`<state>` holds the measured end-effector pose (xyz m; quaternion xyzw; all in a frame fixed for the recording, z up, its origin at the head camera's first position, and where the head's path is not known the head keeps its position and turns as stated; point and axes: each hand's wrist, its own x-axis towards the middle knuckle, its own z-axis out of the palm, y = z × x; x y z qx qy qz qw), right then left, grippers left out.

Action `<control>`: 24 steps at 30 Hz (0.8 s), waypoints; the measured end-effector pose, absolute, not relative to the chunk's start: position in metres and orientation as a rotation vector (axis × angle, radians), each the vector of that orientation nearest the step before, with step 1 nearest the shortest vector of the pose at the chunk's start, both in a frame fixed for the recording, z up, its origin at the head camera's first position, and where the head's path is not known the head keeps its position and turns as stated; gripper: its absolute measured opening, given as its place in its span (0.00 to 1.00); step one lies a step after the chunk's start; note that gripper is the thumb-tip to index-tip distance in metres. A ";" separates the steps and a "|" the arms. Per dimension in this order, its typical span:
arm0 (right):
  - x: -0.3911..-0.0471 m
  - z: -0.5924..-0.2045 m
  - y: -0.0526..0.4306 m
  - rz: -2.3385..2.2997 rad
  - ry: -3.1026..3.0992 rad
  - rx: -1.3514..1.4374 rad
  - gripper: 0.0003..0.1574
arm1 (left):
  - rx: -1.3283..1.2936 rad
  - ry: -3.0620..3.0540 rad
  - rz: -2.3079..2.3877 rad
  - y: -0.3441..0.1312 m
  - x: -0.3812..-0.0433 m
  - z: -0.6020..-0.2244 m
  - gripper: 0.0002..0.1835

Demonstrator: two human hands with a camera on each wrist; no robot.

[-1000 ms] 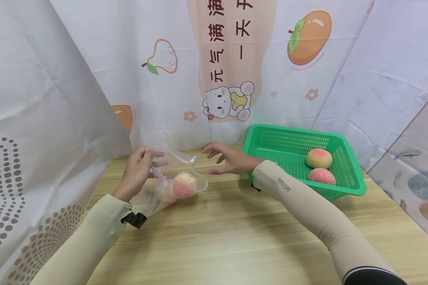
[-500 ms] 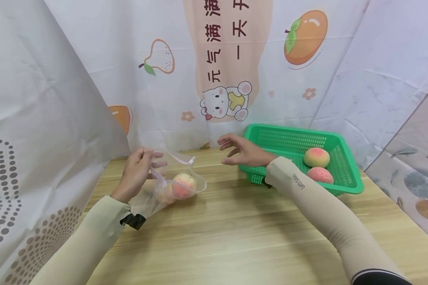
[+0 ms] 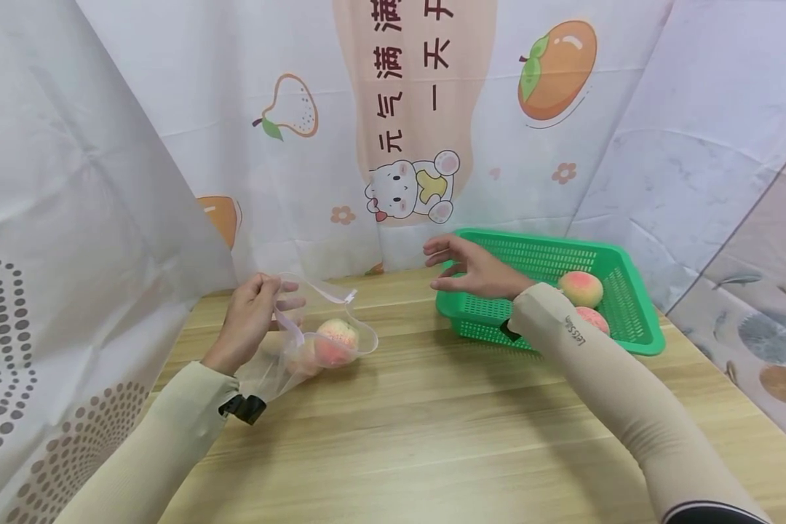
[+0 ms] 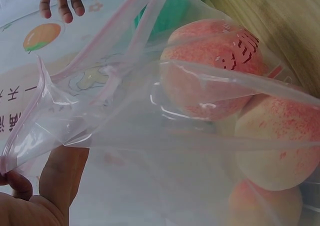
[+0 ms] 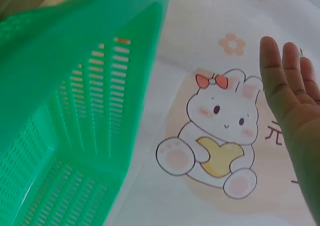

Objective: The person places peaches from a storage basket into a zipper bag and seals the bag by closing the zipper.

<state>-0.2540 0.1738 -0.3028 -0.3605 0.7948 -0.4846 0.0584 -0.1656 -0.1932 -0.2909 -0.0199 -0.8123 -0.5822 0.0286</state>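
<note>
My left hand (image 3: 249, 316) pinches the rim of a clear zip bag (image 4: 135, 116) and keeps its mouth spread. Three peaches show through the plastic in the left wrist view: a red-pink peach (image 4: 200, 61) with printed characters, a paler peach (image 4: 280, 141) beside it and a partly cut-off peach (image 4: 265, 206). My right hand (image 3: 474, 269) holds nothing; its fingers are relaxed, above the left end of a green basket (image 3: 635, 291). Inside that basket, at its right end, lie a yellow-pink peach (image 3: 581, 289) and a redder peach (image 3: 592, 319), the latter partly hidden by my sleeve.
The wooden table (image 3: 393, 437) carries both bag and basket. A printed cloth (image 3: 288, 175) hangs right behind them, and another cloth (image 3: 72, 182) closes off the left side. The basket's raised rim stands beneath my right wrist.
My right hand has moved right, away from the bag's mouth to over the basket's left end. My left hand still holds the bag in the same place. The view has shifted slightly.
</note>
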 end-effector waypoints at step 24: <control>-0.257 -0.295 0.262 -1.562 2.498 -0.983 0.33 | -0.107 -2.485 -1.810 -0.197 -0.167 -0.295 0.22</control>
